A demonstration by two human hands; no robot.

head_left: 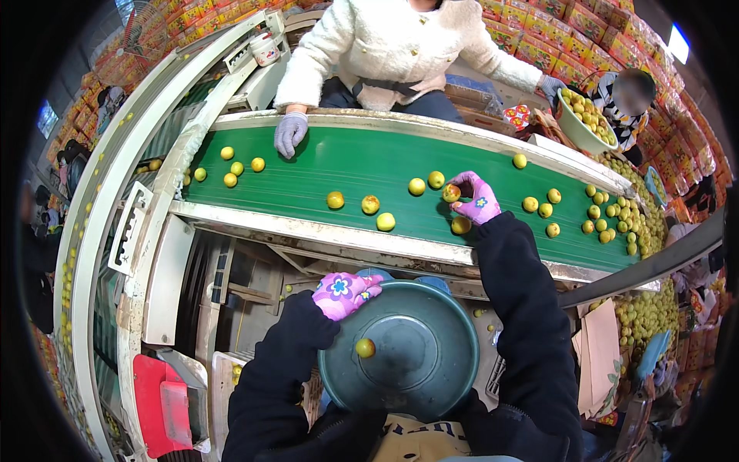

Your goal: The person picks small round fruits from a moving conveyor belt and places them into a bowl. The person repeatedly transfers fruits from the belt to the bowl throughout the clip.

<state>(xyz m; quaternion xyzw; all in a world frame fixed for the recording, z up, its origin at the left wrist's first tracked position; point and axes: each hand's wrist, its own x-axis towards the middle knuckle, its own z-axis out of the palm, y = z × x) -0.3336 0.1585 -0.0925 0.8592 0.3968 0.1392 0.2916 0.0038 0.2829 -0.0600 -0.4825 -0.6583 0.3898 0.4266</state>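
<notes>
My right hand [477,200], in a pink flowered glove, pinches a yellow fruit with a reddish-brown blotch [451,193] over the green conveyor belt [312,167]. Another fruit [461,224] lies just below that hand, and two more, one a yellow-green fruit [417,186], are to its left. In a matching glove, my left hand [346,293] grips the upper left rim of a dark green plastic basin [427,346] at my lap. One fruit [365,347] is inside the basin. Further left on the belt are several fruits, including a blotched one [370,204].
Across the belt sits a person in a white fleecy jacket [398,52], one gloved hand [290,134] over the belt, the other at a pale basin full of fruit [589,121]. A grey metal bar [646,260] crosses at right. A curved conveyor [109,190] borders the left.
</notes>
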